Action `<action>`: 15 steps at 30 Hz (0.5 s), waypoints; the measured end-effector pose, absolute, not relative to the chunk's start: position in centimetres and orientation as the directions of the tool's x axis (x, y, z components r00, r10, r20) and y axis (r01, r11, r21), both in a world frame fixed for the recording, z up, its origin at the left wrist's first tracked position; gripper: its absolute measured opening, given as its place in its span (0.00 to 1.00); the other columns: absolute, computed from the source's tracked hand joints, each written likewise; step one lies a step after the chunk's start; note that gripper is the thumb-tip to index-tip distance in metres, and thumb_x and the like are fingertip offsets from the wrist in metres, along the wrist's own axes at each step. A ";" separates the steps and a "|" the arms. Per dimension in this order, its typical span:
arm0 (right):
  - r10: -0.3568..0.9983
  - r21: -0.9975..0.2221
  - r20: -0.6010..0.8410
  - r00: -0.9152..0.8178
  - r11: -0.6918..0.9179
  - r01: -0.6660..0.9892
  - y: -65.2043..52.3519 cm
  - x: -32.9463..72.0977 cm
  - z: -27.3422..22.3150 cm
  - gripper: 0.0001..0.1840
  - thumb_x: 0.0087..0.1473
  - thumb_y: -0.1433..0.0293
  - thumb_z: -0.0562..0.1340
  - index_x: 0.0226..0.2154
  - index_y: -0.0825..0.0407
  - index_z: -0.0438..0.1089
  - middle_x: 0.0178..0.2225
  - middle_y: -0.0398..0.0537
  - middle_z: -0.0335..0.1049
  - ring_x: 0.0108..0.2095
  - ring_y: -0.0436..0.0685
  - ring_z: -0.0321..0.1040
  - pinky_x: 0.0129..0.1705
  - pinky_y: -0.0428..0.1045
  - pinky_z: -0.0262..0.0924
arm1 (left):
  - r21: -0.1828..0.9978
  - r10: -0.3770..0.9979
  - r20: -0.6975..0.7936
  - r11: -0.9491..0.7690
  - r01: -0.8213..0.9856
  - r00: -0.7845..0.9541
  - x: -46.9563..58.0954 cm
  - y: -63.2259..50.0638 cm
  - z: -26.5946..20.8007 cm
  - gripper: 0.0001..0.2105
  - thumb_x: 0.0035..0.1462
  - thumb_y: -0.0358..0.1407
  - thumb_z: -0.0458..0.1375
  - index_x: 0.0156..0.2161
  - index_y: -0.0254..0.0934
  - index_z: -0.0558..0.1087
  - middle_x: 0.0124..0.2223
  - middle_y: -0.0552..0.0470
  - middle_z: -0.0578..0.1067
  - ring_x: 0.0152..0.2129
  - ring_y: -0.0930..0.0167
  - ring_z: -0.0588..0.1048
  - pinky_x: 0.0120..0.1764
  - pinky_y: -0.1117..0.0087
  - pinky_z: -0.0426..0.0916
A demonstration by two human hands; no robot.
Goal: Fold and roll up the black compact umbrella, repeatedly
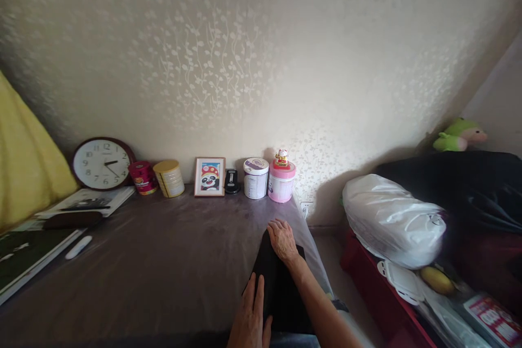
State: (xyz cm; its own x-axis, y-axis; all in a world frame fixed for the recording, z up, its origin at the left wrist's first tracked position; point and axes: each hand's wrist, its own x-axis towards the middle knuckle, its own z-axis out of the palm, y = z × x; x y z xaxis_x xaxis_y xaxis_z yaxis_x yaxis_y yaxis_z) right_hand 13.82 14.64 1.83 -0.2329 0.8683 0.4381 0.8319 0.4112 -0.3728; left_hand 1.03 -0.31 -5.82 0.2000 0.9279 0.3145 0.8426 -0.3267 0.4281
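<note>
A piece of black cloth lies near the right front edge of the grey-covered table; I cannot make out what kind of item it is. My right hand rests palm down on its far end, fingers stretched out and lying flat. Closer to me, my left hand touches the cloth's left side with its fingers straight and the thumb apart. Part of the cloth is hidden under the right hand and forearm.
Along the wall stand a round clock, a red can, a yellow can, a framed panda picture, a white tub and a pink tub. Books lie left. A white bag sits right.
</note>
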 end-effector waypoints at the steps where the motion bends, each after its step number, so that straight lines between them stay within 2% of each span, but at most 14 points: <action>1: 0.850 -0.375 0.478 -0.222 0.426 0.823 14.0 13.8 1.9 0.16 0.61 0.69 0.49 0.43 0.52 0.69 0.46 0.51 0.70 0.53 0.57 0.58 0.55 0.56 0.49 | 0.421 0.923 0.323 -0.337 0.842 0.207 1.0 -0.2 -6.1 0.33 0.52 0.28 0.48 0.62 0.36 0.42 0.63 0.39 0.52 0.58 0.60 0.56 0.53 0.56 0.62; 3: 0.807 -0.389 0.521 -0.278 0.514 0.764 12.2 13.6 2.0 0.15 0.61 0.69 0.49 0.42 0.52 0.69 0.44 0.50 0.71 0.52 0.57 0.59 0.55 0.56 0.50 | 0.414 0.915 0.318 -0.370 0.832 0.249 0.9 0.0 -6.4 0.33 0.52 0.29 0.48 0.62 0.35 0.42 0.63 0.37 0.52 0.58 0.60 0.57 0.53 0.57 0.63; 5: 0.780 -0.406 0.501 -0.374 0.594 0.694 10.6 13.3 1.7 0.15 0.61 0.69 0.49 0.38 0.51 0.71 0.39 0.48 0.73 0.51 0.55 0.60 0.56 0.55 0.49 | 0.411 0.910 0.307 -0.392 0.823 0.280 0.6 0.1 -6.5 0.33 0.52 0.30 0.49 0.62 0.34 0.42 0.63 0.36 0.53 0.58 0.59 0.57 0.53 0.57 0.63; 8: 0.786 -0.410 0.475 -0.395 0.595 0.691 9.9 13.0 1.0 0.16 0.60 0.71 0.49 0.35 0.50 0.72 0.41 0.47 0.73 0.53 0.55 0.60 0.59 0.58 0.44 | 0.428 0.906 0.312 -0.404 0.808 0.287 0.3 0.0 -6.1 0.32 0.54 0.30 0.48 0.62 0.35 0.41 0.63 0.37 0.53 0.59 0.59 0.55 0.54 0.56 0.62; 11: 0.813 -0.417 0.508 -0.285 0.522 0.744 11.4 13.5 0.5 0.15 0.58 0.72 0.49 0.40 0.52 0.71 0.46 0.51 0.70 0.54 0.57 0.59 0.57 0.58 0.48 | 0.477 0.920 0.278 -0.383 0.791 0.277 0.2 -0.2 -5.5 0.34 0.52 0.29 0.48 0.63 0.36 0.40 0.64 0.39 0.50 0.59 0.60 0.53 0.55 0.55 0.60; 15: 0.883 -0.547 0.470 0.003 0.289 0.786 12.8 16.2 0.3 0.16 0.56 0.69 0.50 0.42 0.54 0.69 0.47 0.53 0.69 0.49 0.57 0.64 0.54 0.53 0.54 | 0.521 0.926 0.241 -0.377 0.766 0.292 0.4 -0.3 -5.5 0.42 0.45 0.25 0.52 0.63 0.36 0.35 0.65 0.37 0.47 0.60 0.59 0.50 0.56 0.54 0.58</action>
